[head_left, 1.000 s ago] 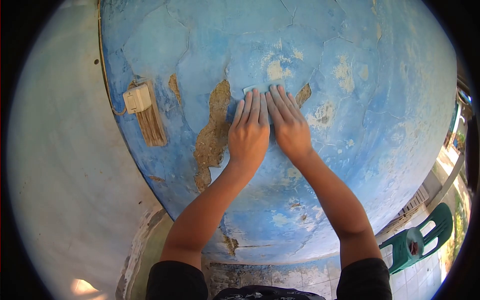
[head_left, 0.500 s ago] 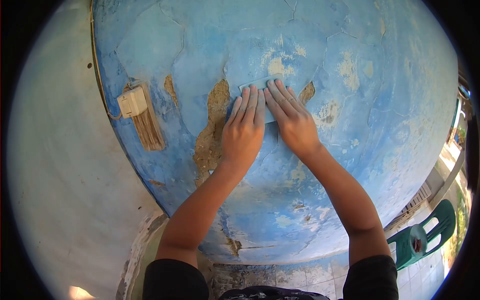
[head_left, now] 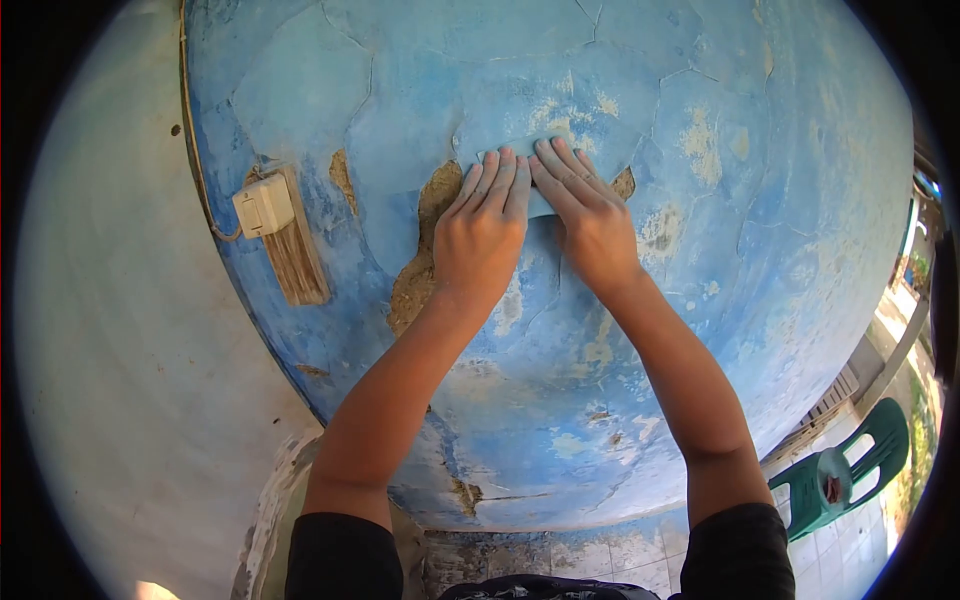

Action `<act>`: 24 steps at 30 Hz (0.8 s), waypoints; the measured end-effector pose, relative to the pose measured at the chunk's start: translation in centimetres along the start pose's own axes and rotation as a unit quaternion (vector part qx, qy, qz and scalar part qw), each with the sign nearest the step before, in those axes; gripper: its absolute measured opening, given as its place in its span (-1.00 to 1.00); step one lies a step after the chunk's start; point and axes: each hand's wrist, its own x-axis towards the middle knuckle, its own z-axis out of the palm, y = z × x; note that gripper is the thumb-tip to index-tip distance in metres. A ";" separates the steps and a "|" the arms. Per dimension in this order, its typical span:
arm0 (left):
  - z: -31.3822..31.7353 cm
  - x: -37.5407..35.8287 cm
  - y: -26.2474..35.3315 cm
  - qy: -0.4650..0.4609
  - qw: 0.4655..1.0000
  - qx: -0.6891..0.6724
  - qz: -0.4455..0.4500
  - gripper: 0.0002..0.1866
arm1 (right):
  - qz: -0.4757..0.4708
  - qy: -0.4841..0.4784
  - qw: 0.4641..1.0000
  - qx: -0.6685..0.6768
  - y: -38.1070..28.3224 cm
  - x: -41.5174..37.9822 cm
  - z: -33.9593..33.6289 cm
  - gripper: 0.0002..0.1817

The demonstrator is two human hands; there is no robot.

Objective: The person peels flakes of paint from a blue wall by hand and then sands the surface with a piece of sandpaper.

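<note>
Both hands lie flat, side by side, on a thin light-blue sheet (head_left: 541,207) against the cracked blue wall (head_left: 560,350). My left hand (head_left: 483,225) has its fingers stretched upward over the sheet's left part, beside a long patch of bare plaster (head_left: 412,290). Over the sheet's right part lies my right hand (head_left: 592,222), fingers extended up and to the left, close to a small chipped spot (head_left: 623,183). The fingers and palms hide most of the sheet; its top edge and a lower bit show between the hands.
On the left, a white switch (head_left: 264,207) sits on a wooden block (head_left: 296,265) with a cable running up the wall corner. A pale wall (head_left: 120,300) adjoins there. A green chair (head_left: 868,465) holding a round container stands at lower right on the tiled floor (head_left: 640,575).
Both hands and the sheet have moved a little upward along the wall. The sheet's lower edge now looks curved.
</note>
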 end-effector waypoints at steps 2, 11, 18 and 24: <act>-0.2 2.5 -0.8 0.011 1.000 0.009 0.007 -0.54 | -0.012 0.017 1.000 -0.014 1.3 2.9 0.1 -0.53; -0.2 -1.9 1.4 0.006 1.000 -0.020 -0.022 -0.56 | 0.012 -0.014 1.000 -0.006 -0.8 -1.6 -1.1 -0.52; 0.4 5.5 -1.3 0.052 0.998 0.021 0.027 -0.56 | -0.023 0.035 0.999 -0.012 2.2 4.9 -0.5 -0.52; 0.4 -2.4 1.5 0.018 1.000 -0.002 -0.001 -0.56 | 0.019 0.004 1.000 0.002 -0.4 -2.0 -0.6 -0.52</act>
